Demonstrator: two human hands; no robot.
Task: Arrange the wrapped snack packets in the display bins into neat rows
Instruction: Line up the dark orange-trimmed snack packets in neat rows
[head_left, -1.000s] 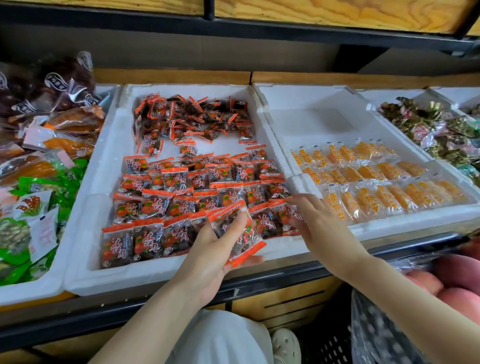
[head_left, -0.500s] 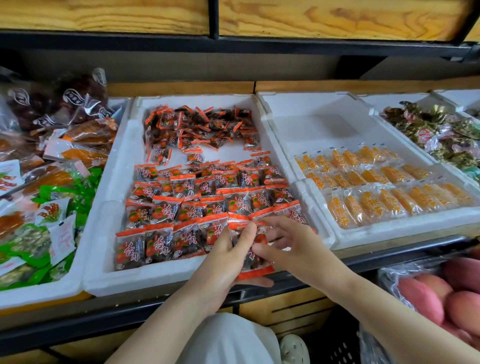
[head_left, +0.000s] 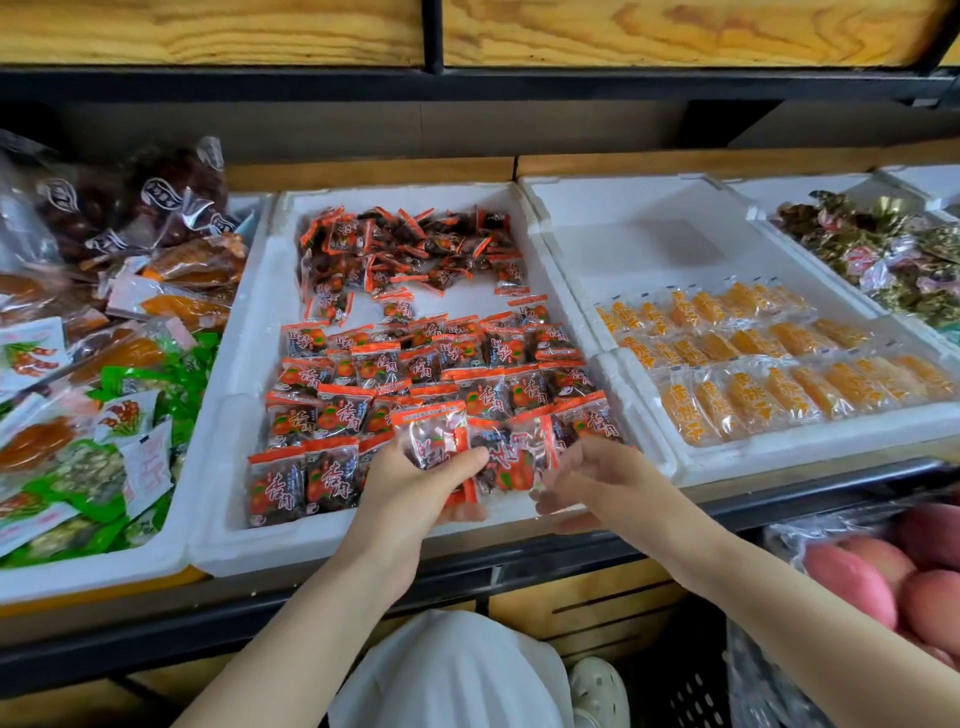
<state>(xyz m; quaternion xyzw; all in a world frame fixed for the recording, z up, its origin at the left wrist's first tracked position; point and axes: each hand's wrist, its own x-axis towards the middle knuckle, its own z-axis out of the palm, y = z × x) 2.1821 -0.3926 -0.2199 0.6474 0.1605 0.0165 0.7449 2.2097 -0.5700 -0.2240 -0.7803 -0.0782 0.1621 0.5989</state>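
Row-filling at the near edge of the middle bin (head_left: 311, 543) is the step in hand. The left hand (head_left: 405, 488) holds a handful of packets (head_left: 441, 436) over the bin's front right corner, the thumb laid across the top wrapper and the fingers (head_left: 465, 513) curled beneath, so the small stack is pinched between them and slightly fanned. The right hand (head_left: 597, 478) sits just beside that stack with its fingers loosely curled. Whether they already nip the edge of the outermost packet or only hover by it cannot be told.

Behind the hands, the rows (head_left: 395, 374) of red-and-orange packets cover the front half of the bin, overlapping one another. The nearest row has only two packets (head_left: 304, 480) lying flat at its left end. At the back a loose heap (head_left: 410, 249) is still unsorted. The task looks roughly half done in this bin, while the orange packets (head_left: 779, 384) in the bin to the right already lie in rows.

Next, the right hand probably needs to draw one packet off the stack and lay it flat beside the two, printed side up, edges square with its neighbours.
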